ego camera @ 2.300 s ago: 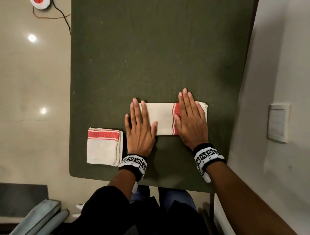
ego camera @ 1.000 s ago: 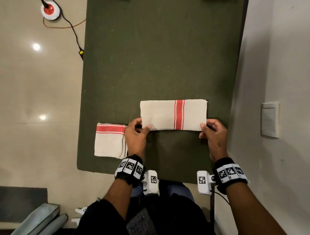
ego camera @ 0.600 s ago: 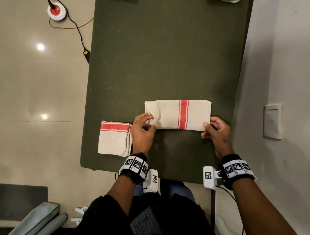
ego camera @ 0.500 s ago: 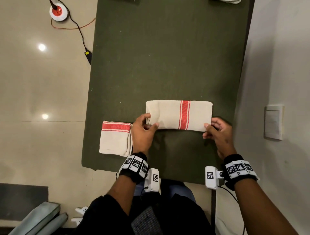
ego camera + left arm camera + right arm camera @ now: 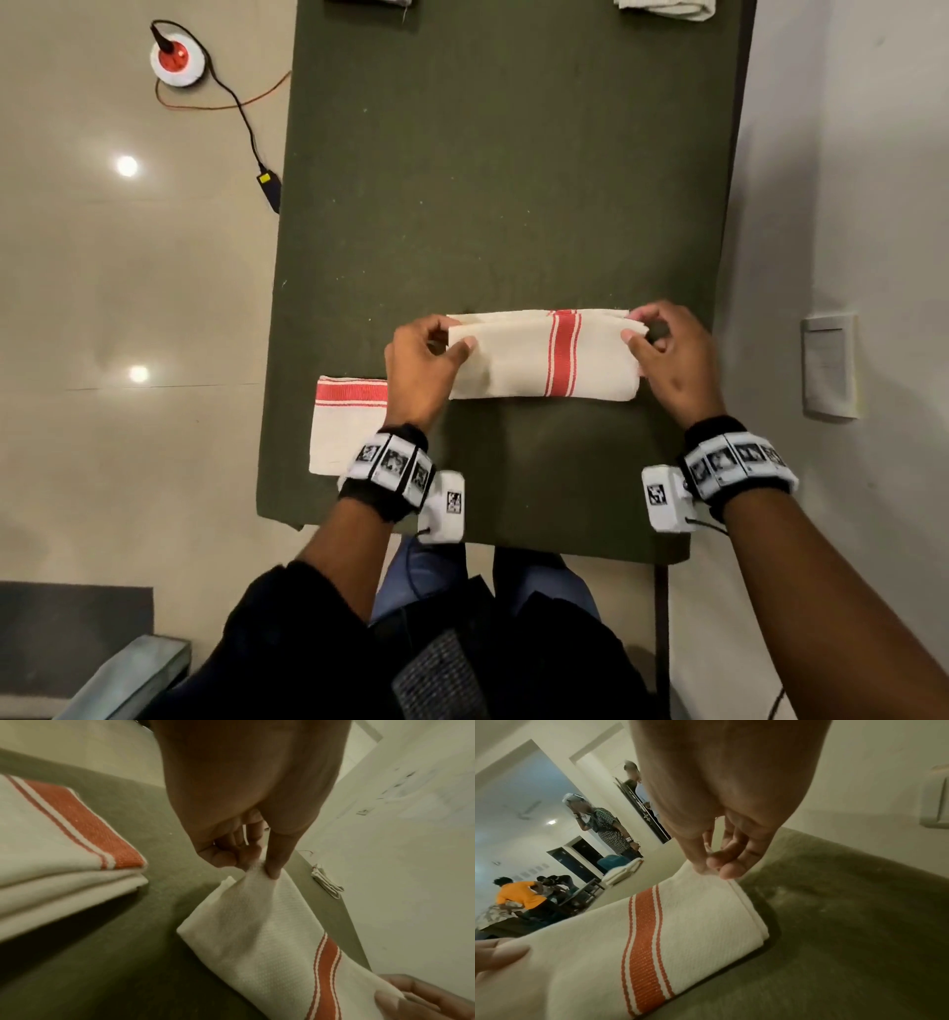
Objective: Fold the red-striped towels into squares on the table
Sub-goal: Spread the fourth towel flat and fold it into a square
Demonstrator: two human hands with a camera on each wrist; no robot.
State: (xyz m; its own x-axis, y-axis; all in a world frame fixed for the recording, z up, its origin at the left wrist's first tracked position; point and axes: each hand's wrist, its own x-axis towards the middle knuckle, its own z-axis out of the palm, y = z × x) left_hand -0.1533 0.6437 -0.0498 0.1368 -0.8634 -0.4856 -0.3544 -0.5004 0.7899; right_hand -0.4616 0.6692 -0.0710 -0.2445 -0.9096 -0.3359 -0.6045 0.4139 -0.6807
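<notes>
A cream towel with a red stripe (image 5: 544, 357) (image 5: 270, 939) (image 5: 654, 931) lies as a long folded band near the front of the dark green table (image 5: 503, 180). My left hand (image 5: 426, 360) (image 5: 259, 866) pinches its left end between thumb and forefinger. My right hand (image 5: 667, 354) (image 5: 713, 870) pinches the right end the same way. The held near layer is lifted over toward the far edge, almost level with it. A second towel (image 5: 349, 431) (image 5: 56, 850), folded into a square with its red stripe on top, lies at the table's front left corner.
More folded cloth (image 5: 662, 7) (image 5: 327, 884) lies at the table's far right edge. A wall with a switch plate (image 5: 829, 365) runs along the right. A red-and-white socket with a cable (image 5: 177, 59) lies on the floor at left. People (image 5: 605, 825) stand in the room beyond.
My hands went from pressing flat on the towel to pinching its two near corners. They then carried that near edge up and away from me, over the towel toward its far edge.
</notes>
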